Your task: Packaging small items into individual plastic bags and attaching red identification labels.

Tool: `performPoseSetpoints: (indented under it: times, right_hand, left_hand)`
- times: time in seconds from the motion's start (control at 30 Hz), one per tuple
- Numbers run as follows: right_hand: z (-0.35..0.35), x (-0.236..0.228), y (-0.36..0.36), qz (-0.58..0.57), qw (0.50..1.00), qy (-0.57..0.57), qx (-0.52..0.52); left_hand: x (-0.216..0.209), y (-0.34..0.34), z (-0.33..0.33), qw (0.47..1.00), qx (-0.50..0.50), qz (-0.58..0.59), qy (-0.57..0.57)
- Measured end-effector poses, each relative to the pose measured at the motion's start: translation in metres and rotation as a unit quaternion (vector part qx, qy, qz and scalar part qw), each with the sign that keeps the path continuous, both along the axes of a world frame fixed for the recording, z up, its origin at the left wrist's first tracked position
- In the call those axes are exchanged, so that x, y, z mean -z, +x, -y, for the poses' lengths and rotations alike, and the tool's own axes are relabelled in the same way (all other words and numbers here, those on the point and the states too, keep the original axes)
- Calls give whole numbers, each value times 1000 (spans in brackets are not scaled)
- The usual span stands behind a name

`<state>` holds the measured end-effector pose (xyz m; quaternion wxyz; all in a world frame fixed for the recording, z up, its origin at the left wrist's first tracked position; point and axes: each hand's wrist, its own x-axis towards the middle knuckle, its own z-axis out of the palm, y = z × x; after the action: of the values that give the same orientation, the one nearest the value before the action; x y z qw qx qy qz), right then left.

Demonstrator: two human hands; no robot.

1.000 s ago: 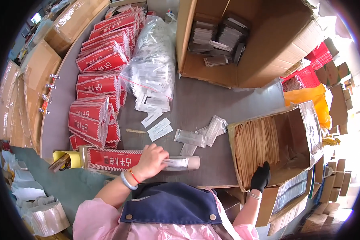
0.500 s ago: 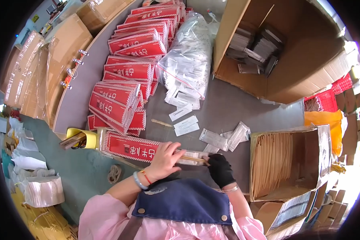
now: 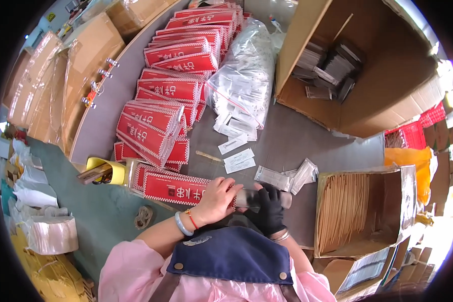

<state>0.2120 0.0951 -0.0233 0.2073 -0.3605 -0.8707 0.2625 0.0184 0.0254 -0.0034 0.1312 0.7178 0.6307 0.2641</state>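
My left hand [image 3: 217,200] lies on a long red packet [image 3: 178,187] at the near edge of the grey table [image 3: 307,146], pressing its right end. My right hand [image 3: 269,209], in a black glove, grips the clear sleeve [image 3: 254,199] that sticks out of that packet's end. Both hands meet over the packet's opening. Small white sachets [image 3: 239,161] and clear wrapped packs [image 3: 287,177] lie just beyond my hands.
Rows of stacked red packets [image 3: 168,90] fill the table's left. A clear bag of sachets [image 3: 244,75] lies in the middle. An open carton of dark packs [image 3: 347,65] stands at the back right, a carton of thin sticks [image 3: 352,209] at the right. A yellow tape dispenser [image 3: 103,171] sits left.
My right hand came in from the stick carton at the right to the packet's end and took hold of the clear sleeve. My left hand stayed on the packet.
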Motion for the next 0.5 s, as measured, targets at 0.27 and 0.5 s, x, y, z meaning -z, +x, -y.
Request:
performPoseSetpoints:
  times: [0.27,0.5]
  right_hand:
    - [-12,-40,15,54,996,52,-46]
    - [-30,-41,55,-2,986,71,152]
  left_hand:
    - [-52,-7,-4,985,124,-121,-23]
    - [-88,-126,-61,935,-72,-298,179]
